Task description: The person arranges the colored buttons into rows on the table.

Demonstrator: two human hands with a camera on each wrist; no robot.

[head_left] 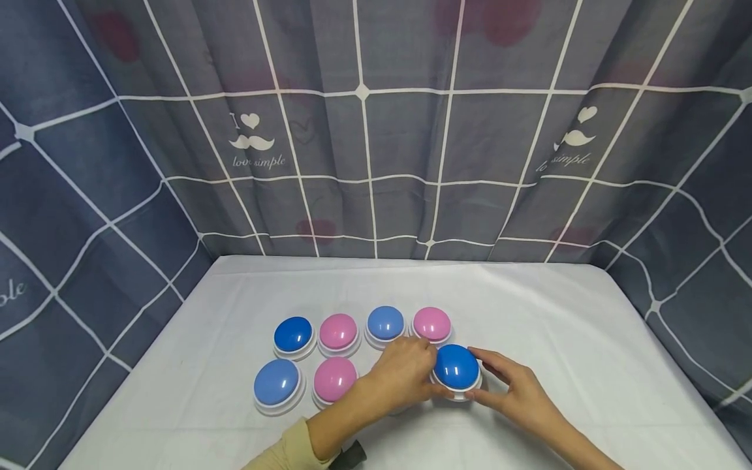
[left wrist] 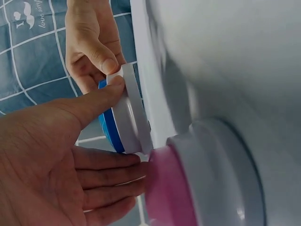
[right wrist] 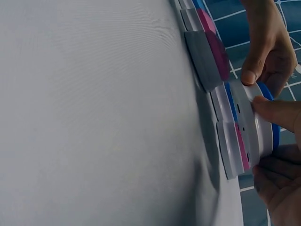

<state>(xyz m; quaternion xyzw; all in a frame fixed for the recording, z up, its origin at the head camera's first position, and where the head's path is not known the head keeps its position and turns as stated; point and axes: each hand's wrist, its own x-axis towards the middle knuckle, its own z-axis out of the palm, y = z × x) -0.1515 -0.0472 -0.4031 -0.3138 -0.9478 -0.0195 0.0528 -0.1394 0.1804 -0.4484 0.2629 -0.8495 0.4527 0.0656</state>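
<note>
Both hands hold a dark blue push button [head_left: 457, 367] with a round dome and white base, lifted a little off the white table. My left hand [head_left: 405, 373] grips its left side, the thumb on the base in the left wrist view. On the opposite side my right hand [head_left: 517, 391] pinches it between thumb and fingers. In the right wrist view the white base [right wrist: 254, 122] is tilted so its slotted underside shows. A pink button [head_left: 335, 378] lies left of my left wrist, and another pink button [head_left: 431, 324] sits just behind the held one.
The back row also has a dark blue button [head_left: 293, 334], a pink button [head_left: 338, 331] and a light blue button [head_left: 385, 323]. A light blue button [head_left: 277, 382] stands at front left. Grey checked curtains [head_left: 405, 137] enclose the white-covered table [head_left: 546, 313].
</note>
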